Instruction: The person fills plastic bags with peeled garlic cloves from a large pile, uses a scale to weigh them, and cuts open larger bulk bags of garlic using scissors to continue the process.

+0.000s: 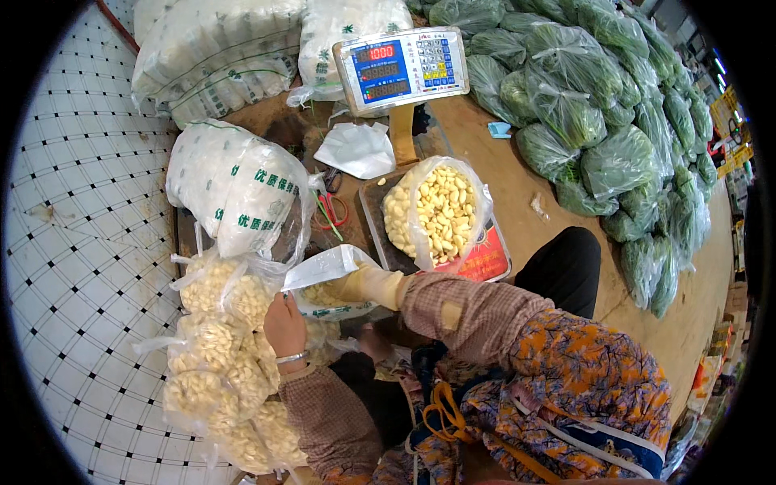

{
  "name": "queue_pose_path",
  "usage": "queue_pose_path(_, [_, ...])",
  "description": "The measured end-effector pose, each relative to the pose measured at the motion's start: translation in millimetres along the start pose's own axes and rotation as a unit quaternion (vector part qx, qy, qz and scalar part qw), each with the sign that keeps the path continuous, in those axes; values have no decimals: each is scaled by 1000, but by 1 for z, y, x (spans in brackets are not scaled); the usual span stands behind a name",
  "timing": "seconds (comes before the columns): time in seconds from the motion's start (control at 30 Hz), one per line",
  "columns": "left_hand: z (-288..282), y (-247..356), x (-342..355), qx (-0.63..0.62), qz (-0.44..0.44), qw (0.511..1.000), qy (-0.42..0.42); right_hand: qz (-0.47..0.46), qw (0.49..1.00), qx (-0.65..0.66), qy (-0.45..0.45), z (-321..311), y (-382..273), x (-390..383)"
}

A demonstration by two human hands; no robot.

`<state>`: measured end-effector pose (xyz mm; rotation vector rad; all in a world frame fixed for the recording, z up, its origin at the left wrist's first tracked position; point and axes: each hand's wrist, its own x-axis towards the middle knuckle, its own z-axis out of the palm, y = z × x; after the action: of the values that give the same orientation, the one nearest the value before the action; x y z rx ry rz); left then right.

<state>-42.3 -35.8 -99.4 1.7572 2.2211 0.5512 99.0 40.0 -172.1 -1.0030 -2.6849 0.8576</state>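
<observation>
My left hand [285,327], bare with a bracelet at the wrist, pinches the rim of a white plastic bag [323,267] of pale peeled garlic cloves. In a cream glove, my right hand [360,286] reaches into that bag's mouth; its fingers are hidden among the plastic and cloves. Just beyond my right sleeve, an open clear bag of peeled garlic cloves [444,212] rests on the platform of a digital scale [499,257]. The scale's lit display [381,73] stands on a post behind it.
Filled clear bags of garlic [214,339] are piled at the left. Large white sacks [234,186] stand behind them. Red-handled scissors [331,208] and a white plastic sheet [356,149] lie near the scale. Bagged green vegetables [566,113] are heaped at the right.
</observation>
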Motion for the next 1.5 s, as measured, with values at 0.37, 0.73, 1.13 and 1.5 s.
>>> queue_pose_path(0.37, [4,-1,18,69,-48,996,7,207,930,112,283,-139,115,-144])
queue_pose_path(0.73, [24,10,42,46,88,990,104,178,969,-32,169,-169,123,-30])
queue_pose_path(1.13, [15,15,55,-26,-15,998,-48,164,982,-70,64,-149,131,38])
queue_pose_path(1.5, [84,161,7,-166,181,969,-22,161,963,-86,196,-147,132,-166])
